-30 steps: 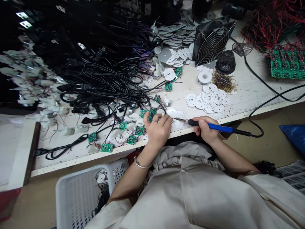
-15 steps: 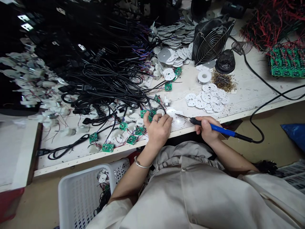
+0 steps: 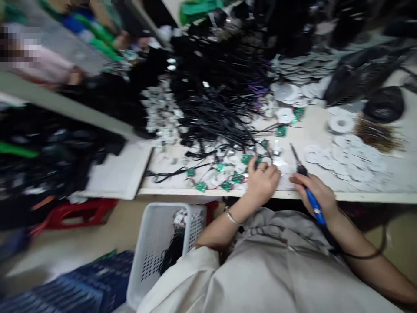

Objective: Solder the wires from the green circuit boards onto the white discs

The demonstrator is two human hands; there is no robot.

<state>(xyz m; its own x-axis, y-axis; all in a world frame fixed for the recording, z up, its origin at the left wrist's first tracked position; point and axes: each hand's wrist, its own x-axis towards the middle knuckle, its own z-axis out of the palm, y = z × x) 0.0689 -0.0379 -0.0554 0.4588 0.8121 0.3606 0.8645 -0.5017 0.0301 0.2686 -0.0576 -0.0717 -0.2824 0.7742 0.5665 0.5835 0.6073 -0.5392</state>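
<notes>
My right hand grips a blue-handled soldering iron near the table's front edge. The iron's bare tip points away from me, to the right of a pale white plate. Beside that plate, my left hand rests on the table with its fingers bent down. Whatever lies under those fingertips is hidden and blurred. Small green circuit boards with thin wires and white plastic parts lie left of my left hand. A small motor-like part stands just beyond the plate.
Black power cords heap up behind my left hand. To the right lie white hexagonal plates, a solder spool and a brownish wire pile. A perforated basket stands below the table edge. Another person's sleeve shows at upper left.
The view has swung left, blurring the picture. The soldering iron has turned from pointing left at the white plate to pointing away from me. My left hand keeps its place beside the plate.
</notes>
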